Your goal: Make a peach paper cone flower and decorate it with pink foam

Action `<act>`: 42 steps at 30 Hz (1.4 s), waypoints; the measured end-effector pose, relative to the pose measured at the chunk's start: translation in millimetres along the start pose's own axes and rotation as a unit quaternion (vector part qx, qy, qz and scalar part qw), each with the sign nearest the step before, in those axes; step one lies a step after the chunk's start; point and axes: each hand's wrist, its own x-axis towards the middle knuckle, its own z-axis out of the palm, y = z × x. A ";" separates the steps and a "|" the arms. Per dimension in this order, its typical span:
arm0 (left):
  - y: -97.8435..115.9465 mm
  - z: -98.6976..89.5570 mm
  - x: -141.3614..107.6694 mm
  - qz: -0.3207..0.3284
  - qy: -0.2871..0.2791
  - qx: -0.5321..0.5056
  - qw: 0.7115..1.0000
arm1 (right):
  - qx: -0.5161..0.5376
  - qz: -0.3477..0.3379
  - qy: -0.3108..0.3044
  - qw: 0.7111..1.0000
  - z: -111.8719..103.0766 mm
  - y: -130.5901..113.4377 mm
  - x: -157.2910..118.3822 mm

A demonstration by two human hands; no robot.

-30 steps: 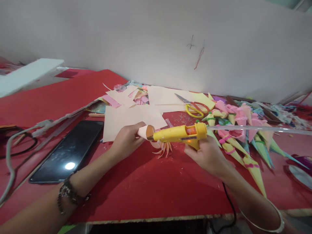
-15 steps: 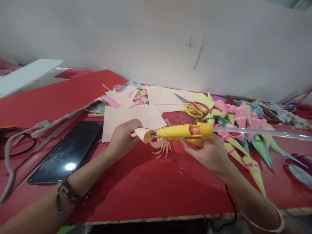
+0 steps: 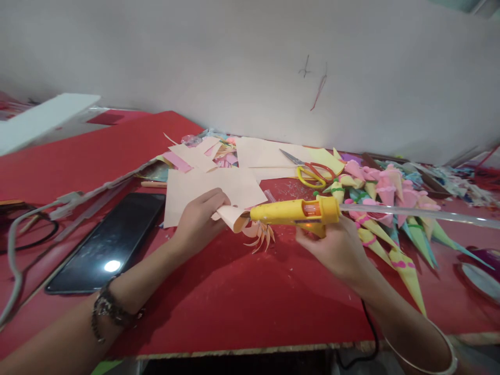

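Note:
Pinched in my left hand (image 3: pixel 203 216) is a rolled peach paper cone (image 3: pixel 231 216), its open end facing right. My right hand (image 3: pixel 335 244) is closed around the handle of a yellow hot glue gun (image 3: pixel 295 212). The gun's nozzle tip sits at the mouth of the cone, partly hidden by the paper. From its back end a long clear glue stick (image 3: pixel 414 211) runs to the right. Just below the nozzle, a peach paper piece cut into curled strips (image 3: pixel 262 237) lies on the red tabletop (image 3: pixel 242 302).
Peach paper sheets (image 3: pixel 213 182) and scissors (image 3: pixel 312 171) lie behind my hands. A black phone (image 3: pixel 109 245) rests at left beside a white cable (image 3: pixel 14 260). Several decorated paper cones (image 3: pixel 406 268) are heaped at right. A white wall (image 3: pixel 234 67) stands behind.
The cone's mouth has turned slightly downward, and the nozzle tip is now more covered by the paper. My right hand and the glue gun have barely shifted.

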 end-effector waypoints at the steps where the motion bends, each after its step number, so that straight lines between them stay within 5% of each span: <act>1: -0.4 0.3 -0.1 -0.002 -0.002 0.001 1.000 | 0.001 0.000 -0.008 1.000 -0.3 0.2 -0.1; 17: -3.6 1.6 0.3 0.011 0.009 0.049 0.999 | 0.058 -0.015 -0.075 0.995 -3.1 -0.1 -0.3; 26: -7.0 3.7 -1.0 0.034 0.000 0.059 0.998 | 0.114 0.032 -0.110 0.987 -4.4 -2.9 2.1; 34: -3.3 4.3 0.0 0.041 0.009 0.074 0.996 | 0.085 0.042 -0.066 0.993 0.4 -1.6 2.8; 42: -4.4 3.7 0.8 -0.018 0.000 0.031 0.999 | 0.050 0.066 -0.028 0.996 6.3 7.0 6.6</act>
